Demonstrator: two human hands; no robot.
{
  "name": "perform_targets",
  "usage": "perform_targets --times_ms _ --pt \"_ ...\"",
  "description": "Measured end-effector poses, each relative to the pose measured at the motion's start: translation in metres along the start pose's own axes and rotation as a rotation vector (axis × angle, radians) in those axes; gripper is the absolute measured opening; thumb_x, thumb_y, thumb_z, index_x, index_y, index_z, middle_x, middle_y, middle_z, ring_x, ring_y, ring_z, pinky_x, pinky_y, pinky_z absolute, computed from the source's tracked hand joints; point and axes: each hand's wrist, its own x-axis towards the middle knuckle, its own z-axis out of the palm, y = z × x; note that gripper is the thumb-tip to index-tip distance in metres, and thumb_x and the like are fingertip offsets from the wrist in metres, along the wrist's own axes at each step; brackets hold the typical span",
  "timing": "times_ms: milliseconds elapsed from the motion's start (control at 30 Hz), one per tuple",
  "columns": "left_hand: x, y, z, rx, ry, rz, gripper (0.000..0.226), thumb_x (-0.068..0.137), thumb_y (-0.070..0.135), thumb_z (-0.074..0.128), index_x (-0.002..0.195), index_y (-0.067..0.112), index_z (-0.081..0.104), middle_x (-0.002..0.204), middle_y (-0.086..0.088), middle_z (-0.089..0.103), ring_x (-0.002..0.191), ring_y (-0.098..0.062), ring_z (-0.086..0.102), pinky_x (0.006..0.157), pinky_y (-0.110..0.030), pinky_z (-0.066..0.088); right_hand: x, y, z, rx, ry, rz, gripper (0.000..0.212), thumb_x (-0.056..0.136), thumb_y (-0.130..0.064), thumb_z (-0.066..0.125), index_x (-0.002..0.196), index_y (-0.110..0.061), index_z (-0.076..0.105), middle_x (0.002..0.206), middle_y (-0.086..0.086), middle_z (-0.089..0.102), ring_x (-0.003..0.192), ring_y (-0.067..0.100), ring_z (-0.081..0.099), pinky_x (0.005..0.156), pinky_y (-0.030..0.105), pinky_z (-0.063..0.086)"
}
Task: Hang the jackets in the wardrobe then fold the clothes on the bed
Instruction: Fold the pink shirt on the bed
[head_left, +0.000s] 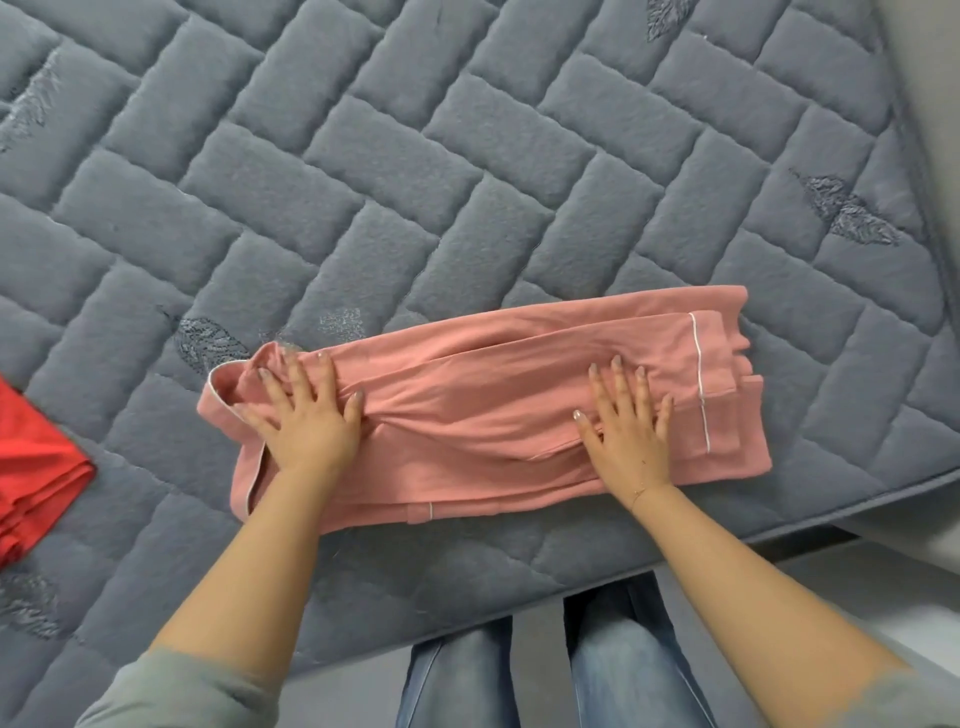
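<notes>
Our jeans-clad legs (550, 670) stand at bed (415, 182) edge. Left hand (306, 410), right hand (628, 431) lie flat, fingers spread, pressing pink garment (467, 415) folded lengthwise near that edge. Red cloth (31, 462) lies left of pink garment, apart.

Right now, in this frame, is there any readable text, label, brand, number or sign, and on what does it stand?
None: no word, number, brand or sign can be read.
The pink garment under the left hand and right hand shows only white piping, no visible tag.
The grey quilted mattress carries stitched leaf motifs, not lettering.
The red cloth at the left edge shows no print.
</notes>
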Motion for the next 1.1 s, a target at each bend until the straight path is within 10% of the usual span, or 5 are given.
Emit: perform_targets --times_ms 267,467,633,933,1100 --pt "-0.047 0.115 0.030 -0.086 0.131 0.504 0.062 0.099 0.046 0.036 0.155 0.036 0.014 0.165 -0.003 -0.007 0.152 -0.024 -0.003 0.119 -0.056 0.002 0.021 0.092 -0.022 -0.113 0.041 -0.144 0.065 0.100 -0.053 0.025 0.153 -0.032 -0.008 0.162 -0.004 -0.012 0.146 0.012 -0.020 0.119 0.048 -0.010" --pt "-0.030 0.151 0.045 0.011 -0.068 0.202 0.070 0.096 0.055 0.033 0.155 0.038 0.000 0.160 0.003 -0.028 0.148 -0.023 -0.024 0.111 -0.067 -0.013 0.042 0.144 -0.038 0.029 -0.062 -0.275 0.067 0.101 -0.049 0.031 0.155 -0.024 0.000 0.160 -0.011 -0.013 0.146 0.008 -0.018 0.120 0.043 -0.008" --pt "-0.093 0.233 0.042 -0.302 0.156 0.345 0.078 0.081 0.024 0.065 0.151 0.020 0.031 0.164 -0.010 0.008 0.151 -0.027 0.011 0.118 -0.057 0.009 0.053 0.179 -0.074 0.693 0.203 -0.211 0.025 0.091 0.003 0.057 0.111 -0.005 0.070 0.120 0.010 0.066 0.118 0.028 0.056 0.105 0.036 0.041" --pt "-0.183 0.376 0.135 -0.069 -0.141 0.492 0.127 0.078 0.057 0.069 0.141 0.027 -0.037 0.149 -0.003 -0.046 0.134 -0.024 -0.045 0.108 -0.051 -0.029 0.113 0.203 -0.098 0.886 -0.119 0.036 0.041 0.092 -0.016 0.067 0.128 -0.002 0.056 0.118 0.019 0.059 0.094 0.015 0.052 0.087 0.024 0.045" --pt "-0.182 0.378 0.146 -0.068 0.006 0.464 0.102 0.084 0.034 0.068 0.154 0.032 -0.006 0.159 -0.005 -0.023 0.146 -0.024 -0.020 0.116 -0.056 -0.010 0.138 0.178 -0.101 0.846 -0.137 -0.054 0.034 0.085 -0.025 0.076 0.109 -0.007 0.060 0.117 0.014 0.055 0.092 0.015 0.052 0.085 0.024 0.046"
